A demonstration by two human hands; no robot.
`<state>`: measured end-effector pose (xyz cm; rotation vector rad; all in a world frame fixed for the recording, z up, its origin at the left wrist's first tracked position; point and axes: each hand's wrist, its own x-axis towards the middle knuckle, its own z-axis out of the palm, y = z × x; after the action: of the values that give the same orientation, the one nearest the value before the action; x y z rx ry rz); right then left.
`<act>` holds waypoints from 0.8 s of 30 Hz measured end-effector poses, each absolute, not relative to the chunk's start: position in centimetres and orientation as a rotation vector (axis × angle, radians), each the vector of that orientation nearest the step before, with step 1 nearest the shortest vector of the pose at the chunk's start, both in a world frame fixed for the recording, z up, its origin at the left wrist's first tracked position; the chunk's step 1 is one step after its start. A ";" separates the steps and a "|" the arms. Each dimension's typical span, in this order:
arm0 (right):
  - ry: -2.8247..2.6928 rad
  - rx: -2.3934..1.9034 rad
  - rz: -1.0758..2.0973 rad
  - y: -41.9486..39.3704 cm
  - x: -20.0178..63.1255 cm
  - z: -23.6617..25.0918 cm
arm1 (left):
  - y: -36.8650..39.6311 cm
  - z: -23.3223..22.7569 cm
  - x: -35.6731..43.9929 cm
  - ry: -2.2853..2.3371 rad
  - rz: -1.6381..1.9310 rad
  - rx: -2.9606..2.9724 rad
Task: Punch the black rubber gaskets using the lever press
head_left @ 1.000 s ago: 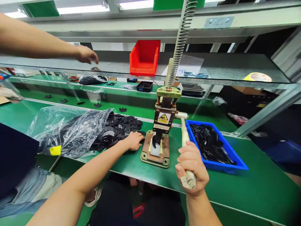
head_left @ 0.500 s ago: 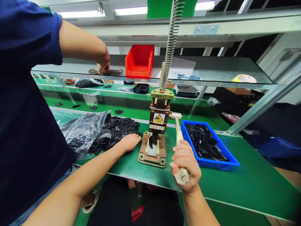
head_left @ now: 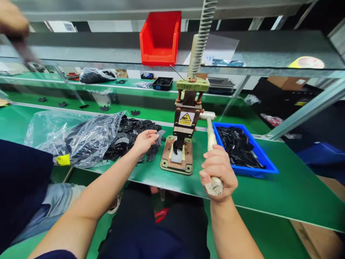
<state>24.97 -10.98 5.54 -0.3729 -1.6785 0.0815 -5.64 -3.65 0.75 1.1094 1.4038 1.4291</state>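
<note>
1. Nearest the viewer, the right hand [head_left: 219,173] is wrapped in a full fist around the taped end of the lever handle [head_left: 211,140], thumb over the top, a grip suited to pulling it down
2. The handle runs up and away to the hand press [head_left: 185,124], which is bolted to a base plate on the green bench [head_left: 283,194]; a black part sits under its ram
3. The left hand [head_left: 144,139] hovers just left of the press, fingers pinched on a small flat black piece [head_left: 161,133], close enough to feed it in
4. Under and behind that hand lies the pile of black parts [head_left: 132,135], spilling from a clear plastic bag [head_left: 75,138]
5. Right of the press, a blue tray [head_left: 269,167] holds more black pieces
6. Farther back, a red bin [head_left: 160,37] stands on the metal shelf; a co-worker's blurred hand [head_left: 12,21] reaches in at top left
</note>
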 end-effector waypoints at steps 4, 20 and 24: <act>-1.660 -0.405 0.081 -10.9 24.8 5.5 | -6.0 1.2 -5.0 1.276 1.408 0.982; -1.644 -0.394 0.061 -11.0 24.5 5.6 | -9.6 0.0 -5.3 1.284 1.261 1.510; -1.646 -0.410 0.064 -11.0 24.4 5.5 | -8.0 -1.0 -4.7 1.342 1.336 1.337</act>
<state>24.44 -10.98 5.50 -0.4102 -1.6459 0.0643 -4.69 -8.01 -1.03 1.3372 1.3424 1.3360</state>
